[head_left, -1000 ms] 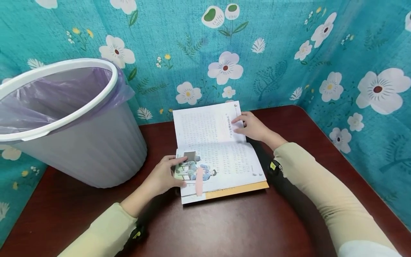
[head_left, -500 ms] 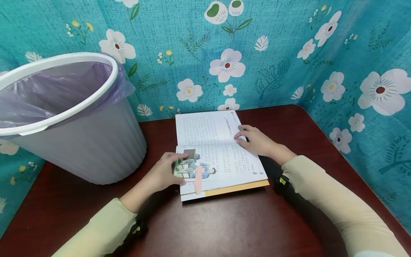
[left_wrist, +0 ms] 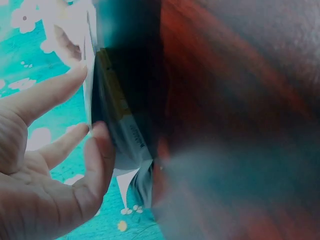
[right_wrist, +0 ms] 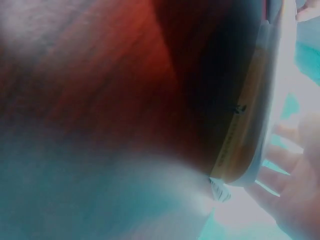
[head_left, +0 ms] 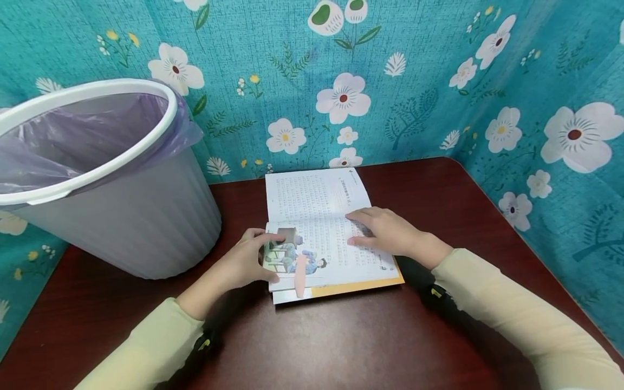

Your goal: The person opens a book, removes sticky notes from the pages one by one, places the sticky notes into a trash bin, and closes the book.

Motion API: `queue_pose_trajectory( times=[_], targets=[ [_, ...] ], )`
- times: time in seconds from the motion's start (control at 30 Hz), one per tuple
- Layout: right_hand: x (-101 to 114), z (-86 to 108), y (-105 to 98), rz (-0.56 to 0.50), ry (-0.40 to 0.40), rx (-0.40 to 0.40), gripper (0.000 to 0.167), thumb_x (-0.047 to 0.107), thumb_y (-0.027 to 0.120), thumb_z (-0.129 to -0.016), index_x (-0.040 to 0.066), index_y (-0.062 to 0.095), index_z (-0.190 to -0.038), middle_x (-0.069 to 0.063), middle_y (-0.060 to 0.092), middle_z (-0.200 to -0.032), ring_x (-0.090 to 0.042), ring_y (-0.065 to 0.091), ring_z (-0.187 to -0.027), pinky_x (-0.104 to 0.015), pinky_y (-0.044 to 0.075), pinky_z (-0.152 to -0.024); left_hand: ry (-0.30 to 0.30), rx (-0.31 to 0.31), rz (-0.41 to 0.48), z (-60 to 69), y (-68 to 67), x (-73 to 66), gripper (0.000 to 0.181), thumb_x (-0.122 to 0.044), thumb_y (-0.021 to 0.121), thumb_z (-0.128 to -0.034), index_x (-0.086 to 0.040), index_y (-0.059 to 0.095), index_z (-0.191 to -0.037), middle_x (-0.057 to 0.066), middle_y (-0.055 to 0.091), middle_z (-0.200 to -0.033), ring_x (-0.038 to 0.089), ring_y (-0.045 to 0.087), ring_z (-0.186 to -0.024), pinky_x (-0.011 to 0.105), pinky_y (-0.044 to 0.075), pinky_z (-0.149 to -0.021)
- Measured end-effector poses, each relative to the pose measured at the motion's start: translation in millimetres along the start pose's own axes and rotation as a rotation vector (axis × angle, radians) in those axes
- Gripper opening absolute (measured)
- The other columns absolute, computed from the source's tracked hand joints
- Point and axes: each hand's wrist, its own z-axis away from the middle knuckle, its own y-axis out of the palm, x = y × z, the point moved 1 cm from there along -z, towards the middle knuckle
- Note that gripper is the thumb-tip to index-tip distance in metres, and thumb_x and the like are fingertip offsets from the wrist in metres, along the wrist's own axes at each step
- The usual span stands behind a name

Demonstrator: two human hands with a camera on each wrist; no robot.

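An open book (head_left: 317, 200) lies on the table, its upper page printed with text and its lower page with text and a picture of a seated figure. My left hand (head_left: 241, 262) rests at the left edge of the lower page, index finger and thumb spread over the picture side. In the left wrist view, that hand's fingers (left_wrist: 55, 95) touch the page edge. My right hand (head_left: 390, 233) lies on the right part of the lower page with relaxed fingers. A pink strip (head_left: 300, 275) lies across the lower page near the picture. Part of the orange-yellow cover (head_left: 358, 287) shows beneath.
A grey bin (head_left: 161, 216) with a purple liner bag stands on the left of the dark red table (head_left: 341, 346). Behind and to the right hangs a teal flowered cloth (head_left: 414, 65).
My right hand has moved from the upper page's right edge down onto the lower page. The upper page has settled flatter. My left hand has stayed at the book's left edge.
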Motion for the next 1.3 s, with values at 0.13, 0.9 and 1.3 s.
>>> queue_pose_trajectory(
  times=[0.13, 0.9, 1.3],
  targets=[
    [-4, 4.2, 4, -0.025, -0.015, 0.001, 0.072, 0.041, 0.080, -0.089, 0.004, 0.055, -0.146, -0.020, 0.056, -0.143, -0.038, 0.054, -0.131, -0.052, 0.043, -0.107, 0.026, -0.027, -0.028, 3.5, -6.2, -3.9, 0.069, -0.008, 0.090, -0.0776, -0.011, 0.062, -0.140, 0.023, 0.034, -0.150, 0.024, 0.059, -0.093, 0.035, 0.052, -0.071],
    [-16, 16.9, 5, -0.162, -0.010, 0.066, 0.087, 0.034, 0.090, -0.079, 0.006, 0.049, -0.152, -0.019, 0.043, -0.155, -0.038, 0.042, -0.140, -0.052, 0.041, -0.109, 0.266, 0.074, -0.328, -0.9, 30.2, -33.7, 0.032, -0.011, 0.093, -0.0723, -0.018, 0.068, -0.091, -0.005, 0.057, -0.076, 0.013, 0.052, -0.071, 0.033, 0.045, -0.065],
    [-14, 15.7, 4, -0.199, 0.023, 0.089, 0.086, 0.030, 0.090, -0.080, 0.007, 0.049, -0.152, -0.020, 0.043, -0.155, -0.037, 0.044, -0.137, -0.051, 0.043, -0.107, 0.677, 0.035, -0.418, 3.2, 40.3, -23.6, 0.013, -0.007, 0.084, -0.0847, -0.016, 0.077, -0.091, -0.007, 0.064, -0.088, 0.005, 0.059, -0.080, 0.022, 0.051, -0.071]
  ],
)
